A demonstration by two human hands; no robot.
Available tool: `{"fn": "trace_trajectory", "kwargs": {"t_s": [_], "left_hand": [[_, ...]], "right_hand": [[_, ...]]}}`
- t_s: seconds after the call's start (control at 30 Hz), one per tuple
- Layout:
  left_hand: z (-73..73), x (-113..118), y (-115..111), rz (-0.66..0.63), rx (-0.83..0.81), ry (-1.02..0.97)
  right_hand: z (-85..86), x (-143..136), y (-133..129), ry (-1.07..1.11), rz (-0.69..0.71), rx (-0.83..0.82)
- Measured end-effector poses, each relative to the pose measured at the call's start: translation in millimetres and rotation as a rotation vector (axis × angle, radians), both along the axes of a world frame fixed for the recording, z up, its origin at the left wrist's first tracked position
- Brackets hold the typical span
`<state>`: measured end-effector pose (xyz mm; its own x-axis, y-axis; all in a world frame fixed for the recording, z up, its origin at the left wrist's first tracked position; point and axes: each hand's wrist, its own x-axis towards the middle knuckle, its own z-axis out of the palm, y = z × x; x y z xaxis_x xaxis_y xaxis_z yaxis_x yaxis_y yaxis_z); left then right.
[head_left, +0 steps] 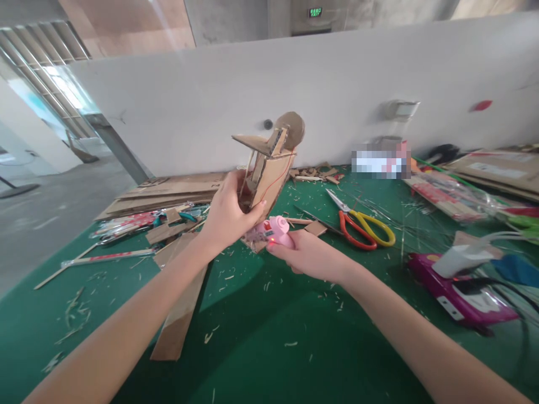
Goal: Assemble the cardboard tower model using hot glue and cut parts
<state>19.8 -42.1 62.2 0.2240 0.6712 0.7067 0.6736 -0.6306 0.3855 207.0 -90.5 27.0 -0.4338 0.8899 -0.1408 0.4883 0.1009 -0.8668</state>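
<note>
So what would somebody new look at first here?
Probably the cardboard model, held up in the middle by the left hand. Just below it, the right hand grips a pink tool with a little red light. Then the red and yellow scissors, further right on the green table.

Cardboard model (273,174): matt brown corrugated board with rough cut edges. Power strip (461,297): glossy purple plastic. Scissor blades (337,200): smooth metal.

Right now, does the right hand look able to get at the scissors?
Probably, though not with free fingers: the right hand is closed around a pink tool, which it would likely have to put down first. The scissors lie just beyond it, and nothing seems to cover their handles.
</note>
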Motion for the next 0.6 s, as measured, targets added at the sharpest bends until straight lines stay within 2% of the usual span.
{"fn": "trace_trajectory", "kwargs": {"t_s": [0.27, 0.6], "left_hand": [[0.5, -0.4, 0.4, 0.011, 0.050, 0.046], [3.1, -0.6, -0.2, 0.013, 0.071, 0.052]], "right_hand": [[2.8, -1.5, 0.8, 0.200, -0.048, -0.317], [2.0, 3.4, 3.6, 0.239, -0.145, -0.357]]}}
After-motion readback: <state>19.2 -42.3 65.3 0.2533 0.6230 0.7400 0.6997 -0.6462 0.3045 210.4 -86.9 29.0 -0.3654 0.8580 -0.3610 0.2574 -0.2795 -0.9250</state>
